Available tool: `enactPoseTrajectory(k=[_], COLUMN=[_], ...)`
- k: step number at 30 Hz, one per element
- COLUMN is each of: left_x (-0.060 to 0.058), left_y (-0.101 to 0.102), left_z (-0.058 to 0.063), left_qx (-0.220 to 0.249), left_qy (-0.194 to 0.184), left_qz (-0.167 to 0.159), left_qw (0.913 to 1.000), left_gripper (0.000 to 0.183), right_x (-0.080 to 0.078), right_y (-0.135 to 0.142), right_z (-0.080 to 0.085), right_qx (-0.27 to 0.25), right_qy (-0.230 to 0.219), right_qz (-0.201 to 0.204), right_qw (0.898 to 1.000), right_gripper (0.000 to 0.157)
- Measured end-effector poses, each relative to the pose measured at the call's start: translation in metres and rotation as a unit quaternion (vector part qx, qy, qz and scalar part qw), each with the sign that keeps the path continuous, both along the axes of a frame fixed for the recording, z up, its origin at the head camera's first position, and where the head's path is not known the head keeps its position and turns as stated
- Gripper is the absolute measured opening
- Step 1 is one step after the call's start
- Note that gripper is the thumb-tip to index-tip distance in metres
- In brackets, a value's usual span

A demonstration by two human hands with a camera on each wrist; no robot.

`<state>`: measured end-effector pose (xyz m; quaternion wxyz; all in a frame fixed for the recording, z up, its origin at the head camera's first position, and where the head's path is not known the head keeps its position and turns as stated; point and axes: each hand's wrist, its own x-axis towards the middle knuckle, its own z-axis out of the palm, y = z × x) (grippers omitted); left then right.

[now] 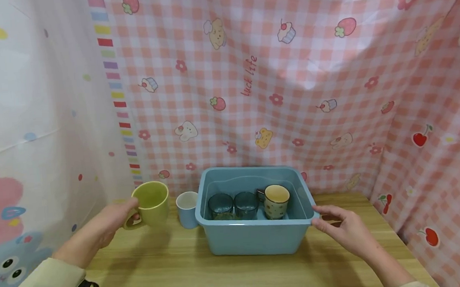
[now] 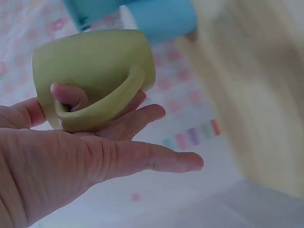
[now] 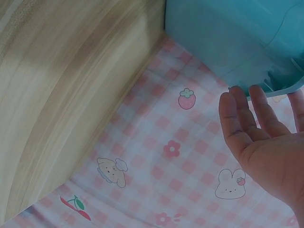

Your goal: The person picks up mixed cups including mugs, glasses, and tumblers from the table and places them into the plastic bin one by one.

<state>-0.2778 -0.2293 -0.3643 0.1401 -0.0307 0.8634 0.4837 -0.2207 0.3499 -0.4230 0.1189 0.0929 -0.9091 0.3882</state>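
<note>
My left hand holds a yellow-green mug by its handle, a finger hooked through the loop. In the left wrist view the mug hangs off the fingers, with the thumb stretched out. To its right stands a light-blue cup with a white inside, beside a blue plastic bin. Two dark glass cups and a cream speckled mug with a dark handle sit in the bin. At the bin's right front corner my right hand grips the rim with thumb and fingertips.
The bin and light-blue cup stand on a wooden table. A pink checked cloth hangs close behind them and along the right side. A white patterned curtain hangs at the left.
</note>
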Motion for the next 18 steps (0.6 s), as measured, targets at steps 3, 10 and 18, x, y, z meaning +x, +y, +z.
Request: enactPoseTrajectory(k=[3, 10, 18], left_x=[0.001, -0.003, -0.008], left_y=[0.006, 0.032, 0.068], left_z=[0.02, 0.053, 0.069], left_qx=[-0.002, -0.024, -0.058], left_qy=[0.006, 0.04, 0.105], left_qz=[-0.013, -0.034, -0.051], left_qw=[0.9999, 0.9983, 0.9915], left_gripper=[0.035, 0.031, 0.033], right_x=[-0.001, 0.0, -0.001], right_y=[0.0, -0.001, -0.001], right_z=[0.001, 0.003, -0.002], right_qx=[0.003, -0.004, -0.006], right_qy=[0.0, 0.009, 0.01], right_qz=[0.001, 0.007, 0.001], right_qw=[1.0, 1.0, 1.0], right_gripper=[0.044, 0.043, 0.043])
